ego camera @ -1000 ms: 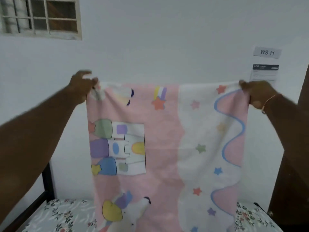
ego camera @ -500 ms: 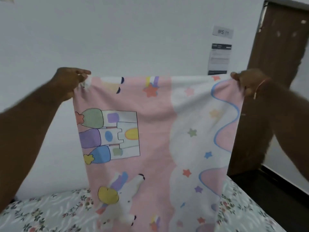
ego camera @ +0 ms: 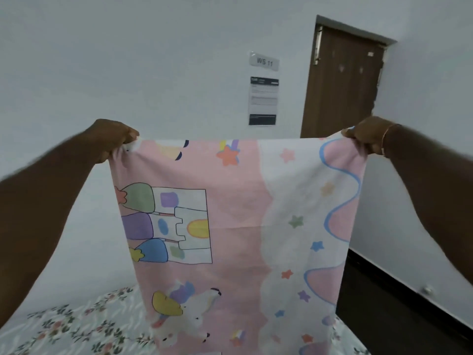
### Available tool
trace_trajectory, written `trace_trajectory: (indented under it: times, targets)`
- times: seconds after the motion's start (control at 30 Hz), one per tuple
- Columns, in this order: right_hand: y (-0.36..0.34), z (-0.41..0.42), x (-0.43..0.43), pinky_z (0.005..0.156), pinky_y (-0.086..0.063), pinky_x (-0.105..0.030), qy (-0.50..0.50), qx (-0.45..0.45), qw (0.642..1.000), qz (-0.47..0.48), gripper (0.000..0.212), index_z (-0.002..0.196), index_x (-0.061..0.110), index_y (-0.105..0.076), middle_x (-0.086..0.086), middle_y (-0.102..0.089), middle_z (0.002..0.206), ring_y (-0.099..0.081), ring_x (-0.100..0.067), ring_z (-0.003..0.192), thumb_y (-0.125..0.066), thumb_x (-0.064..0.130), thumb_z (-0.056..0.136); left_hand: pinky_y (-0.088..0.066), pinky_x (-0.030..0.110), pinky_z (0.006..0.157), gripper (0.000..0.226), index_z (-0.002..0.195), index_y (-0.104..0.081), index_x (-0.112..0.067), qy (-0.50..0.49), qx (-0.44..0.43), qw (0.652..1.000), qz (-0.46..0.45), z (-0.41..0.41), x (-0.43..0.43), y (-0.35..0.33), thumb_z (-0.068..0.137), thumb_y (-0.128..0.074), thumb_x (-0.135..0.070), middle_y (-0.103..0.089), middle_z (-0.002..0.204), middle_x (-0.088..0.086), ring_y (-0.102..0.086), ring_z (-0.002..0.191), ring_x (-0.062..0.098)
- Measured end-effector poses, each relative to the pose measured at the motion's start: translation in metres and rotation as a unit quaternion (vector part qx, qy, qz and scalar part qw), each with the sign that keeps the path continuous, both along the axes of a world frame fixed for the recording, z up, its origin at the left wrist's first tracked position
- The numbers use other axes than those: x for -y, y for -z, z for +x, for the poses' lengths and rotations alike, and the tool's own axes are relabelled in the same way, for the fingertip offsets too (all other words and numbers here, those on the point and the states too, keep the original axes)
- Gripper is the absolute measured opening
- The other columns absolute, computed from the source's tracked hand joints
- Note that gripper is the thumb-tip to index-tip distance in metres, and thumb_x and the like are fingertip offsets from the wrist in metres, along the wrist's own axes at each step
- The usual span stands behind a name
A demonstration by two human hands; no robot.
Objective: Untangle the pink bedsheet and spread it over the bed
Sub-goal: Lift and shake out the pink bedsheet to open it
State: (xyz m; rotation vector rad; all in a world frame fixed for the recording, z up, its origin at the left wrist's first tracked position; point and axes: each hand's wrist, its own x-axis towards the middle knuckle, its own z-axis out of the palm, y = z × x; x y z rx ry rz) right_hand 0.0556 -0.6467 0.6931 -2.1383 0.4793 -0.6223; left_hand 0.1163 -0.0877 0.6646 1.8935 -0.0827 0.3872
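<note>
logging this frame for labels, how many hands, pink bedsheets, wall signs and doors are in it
hands: 2, left hand, right hand
pink bedsheet: 1
wall signs: 2, WS 11 plate, notice sheet
door: 1
total: 6

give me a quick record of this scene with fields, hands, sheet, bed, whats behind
left hand: grips the sheet's top left corner
right hand: grips the top right corner
sheet: pink and white printed fabric bedsheet, hanging opened out between the hands, castle and unicorn print facing the camera
bed: bed with a white floral cover, below the sheet
background: brown wooden door; grey wall sign reading WS 11; printed paper notice under it
task state: sheet untangled, not yet spread
</note>
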Motion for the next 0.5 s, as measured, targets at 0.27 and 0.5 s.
trace_trajectory:
  times: [0.27,0.5]
  targets:
    - [-0.011,-0.052,0.097,0.087,-0.051,-0.048,0.006,0.057,0.995,0.078,0.035,0.118,0.002,-0.056,-0.014,-0.054,0.11,-0.053,-0.028,0.093,-0.062,0.022,0.09,-0.05,0.037,0.091,0.015,0.095,-0.07,-0.005,0.013,-0.025,0.997,-0.072,-0.012,0.116,0.0,0.081,-0.07,-0.004,-0.069,0.103,0.009,-0.063,0.097,0.023]
    - [-0.014,-0.044,0.163,0.059,-0.048,-0.034,0.014,0.056,0.992,0.109,0.011,0.092,0.017,-0.058,-0.005,-0.054,0.108,-0.051,-0.016,0.072,-0.063,0.027,0.088,-0.053,0.014,0.05,0.018,0.082,-0.065,-0.013,0.044,-0.038,0.99,-0.128,-0.009,0.186,0.0,0.085,-0.061,0.004,-0.068,0.054,-0.01,-0.065,0.058,0.002]
